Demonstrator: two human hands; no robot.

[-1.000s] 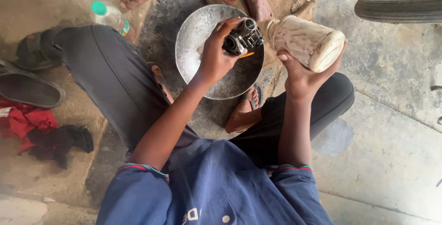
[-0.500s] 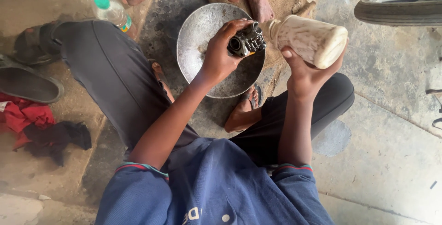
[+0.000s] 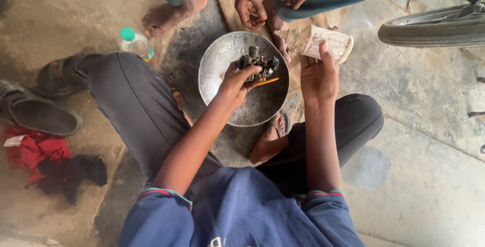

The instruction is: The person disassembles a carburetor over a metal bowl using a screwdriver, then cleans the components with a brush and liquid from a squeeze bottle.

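The carburettor point(image 3: 258, 66), a small dark metal part, is held over the middle of the metal bowl point(image 3: 214, 65), not lying in it. This way anything that drips or falls from it would land in the bowl and not on the floor. A thin yellow stick point(image 3: 267, 81) shows just under the part, by the fingers; I cannot tell if it is a tool or a piece of the part.

The left hand point(image 3: 235, 82) closes its grip on the carburettor from below and from the side, fingers wrapped around the body, so the top of the part stays free and turned up.

The right hand point(image 3: 318, 72) holds a dirty, pale plastic bottle point(image 3: 323, 43), its grip closed around the bottle's side. The bottle lies nearly level, its narrow end towards the bowl and close to the part, its wide end away. It is held beside the bowl's rim, not over its middle.

The bowl stands on the floor point(image 3: 429, 141) between the person's feet, near to both hands. Beyond it another person's hand point(image 3: 251, 5) and bare feet are close. A small water bottle point(image 3: 135, 43) with a green cap lies to the left, a sandal point(image 3: 38, 115) and red cloth point(image 3: 33, 151) further left, a wheel point(image 3: 434, 27) at the right.
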